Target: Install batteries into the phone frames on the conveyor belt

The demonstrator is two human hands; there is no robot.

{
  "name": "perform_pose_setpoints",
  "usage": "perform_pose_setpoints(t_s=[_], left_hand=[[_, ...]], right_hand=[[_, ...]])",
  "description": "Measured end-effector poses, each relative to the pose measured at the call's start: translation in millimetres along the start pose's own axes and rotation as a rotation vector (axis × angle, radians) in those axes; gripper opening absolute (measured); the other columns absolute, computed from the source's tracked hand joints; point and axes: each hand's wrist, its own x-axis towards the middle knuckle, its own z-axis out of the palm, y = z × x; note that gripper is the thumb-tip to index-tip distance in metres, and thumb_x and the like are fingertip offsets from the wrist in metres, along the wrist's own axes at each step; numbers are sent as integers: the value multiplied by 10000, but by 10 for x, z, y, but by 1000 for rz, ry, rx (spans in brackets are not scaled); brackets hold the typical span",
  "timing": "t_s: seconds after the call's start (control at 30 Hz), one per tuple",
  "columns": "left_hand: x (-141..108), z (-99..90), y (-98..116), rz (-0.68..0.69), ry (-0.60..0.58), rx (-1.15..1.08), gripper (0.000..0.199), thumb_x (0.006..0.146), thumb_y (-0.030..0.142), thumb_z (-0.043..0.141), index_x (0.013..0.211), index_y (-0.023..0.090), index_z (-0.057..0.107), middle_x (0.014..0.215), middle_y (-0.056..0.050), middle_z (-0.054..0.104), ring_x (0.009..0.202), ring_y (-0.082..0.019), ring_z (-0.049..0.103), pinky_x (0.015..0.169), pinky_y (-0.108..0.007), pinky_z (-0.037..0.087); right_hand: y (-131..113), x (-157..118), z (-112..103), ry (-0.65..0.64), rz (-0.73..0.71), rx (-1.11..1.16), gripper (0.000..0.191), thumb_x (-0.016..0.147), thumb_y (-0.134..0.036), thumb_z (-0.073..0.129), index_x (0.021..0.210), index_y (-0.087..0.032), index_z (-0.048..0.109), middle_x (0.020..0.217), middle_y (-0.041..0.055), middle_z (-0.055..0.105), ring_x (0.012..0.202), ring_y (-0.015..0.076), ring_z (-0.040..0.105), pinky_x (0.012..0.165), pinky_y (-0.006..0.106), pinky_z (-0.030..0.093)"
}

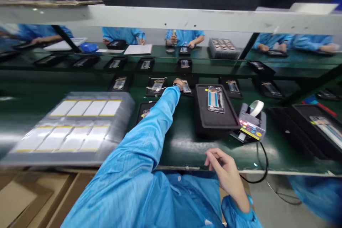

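My left hand (178,83) reaches far across the green bench (184,146), its fingertips over a phone in a small black tray (186,86). I cannot tell whether those fingers grip anything. My right hand (223,171) rests near the bench's front edge, fingers loosely curled around nothing. To its upper right, a phone frame with blue strips (215,99) lies in a large black foam tray (200,123). Beyond that tray stands a small electronic tester with lit red LEDs (249,128), with a white tape roll (256,108) on top.
A plastic-wrapped stack of white sheets (72,128) lies on the left, and several black trays holding phones line the bench. A grey shelf beam (171,16) crosses overhead. Co-workers in blue smocks (184,37) sit opposite. Cardboard boxes (26,199) sit below left.
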Motion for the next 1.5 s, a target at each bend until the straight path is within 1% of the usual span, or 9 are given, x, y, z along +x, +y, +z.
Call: perform_pose_setpoints(t_s=[0.2,0.4,0.5,0.67,0.73,0.9,1.0,1.27,1.5], left_hand=[[-580,-440,-342,-302,190,-236,403,1034,258,560,741,32,720,979,-241,793,863,-120,736,807,-295,536],[-2133,-564,-739,-267,220,-492,178,1024,152,580,1054,138,755,1026,-184,811,681,-112,718,689,-312,558],[-2918,-414,-895,-259,155,-536,16,971,222,719,977,233,729,853,-122,803,598,-152,692,618,-331,575],[-3624,-446,-1061,-359,63,-553,434,774,435,891,1127,238,733,834,-31,794,718,-235,734,631,-354,630],[-3772,-789,-1209,-384,158,-419,430,781,382,892,1158,233,749,918,-30,804,853,-257,750,727,-358,640],[-4047,-2114,-1957,-476,662,309,304,930,117,635,1220,130,724,1248,-135,733,1157,-323,677,1096,-450,508],[-4127,-2627,-2387,-644,630,517,271,908,155,664,1156,75,737,1286,-221,691,1286,-414,600,1140,-500,460],[-4215,-2996,-2640,-736,459,638,211,887,281,804,1009,115,756,1008,-154,750,1093,-352,702,998,-402,524],[-4010,-2912,-2461,-691,307,649,246,823,238,862,747,132,653,761,-51,667,1090,-289,674,1068,-418,488]], right_hand=[[394,602,579,-192,58,137,595,808,-794,721,831,-202,672,626,34,655,491,143,539,471,270,402],[488,1164,1102,41,107,393,663,753,-763,770,1080,-196,668,1006,93,760,745,186,708,568,276,542],[461,1232,1226,-122,160,512,633,729,-710,823,1077,-196,702,1007,86,780,845,225,749,678,319,596],[465,1065,1285,-348,241,534,606,656,-546,944,1107,-194,745,944,79,809,852,271,772,711,357,615],[481,1029,1253,-394,250,523,573,685,-533,935,1107,-191,753,972,88,814,855,269,773,711,356,618],[551,1099,1155,-317,239,478,544,661,-540,936,1037,-192,753,905,79,804,810,265,765,682,358,621],[591,1136,1153,-267,236,476,553,654,-547,926,1046,-196,753,864,68,794,768,254,756,656,350,614],[612,1116,1153,-225,259,496,588,635,-534,951,1060,-178,754,876,68,802,712,224,739,613,317,591],[607,1141,1175,-249,256,490,569,627,-544,952,1002,-174,739,892,95,806,816,285,780,701,391,635]])
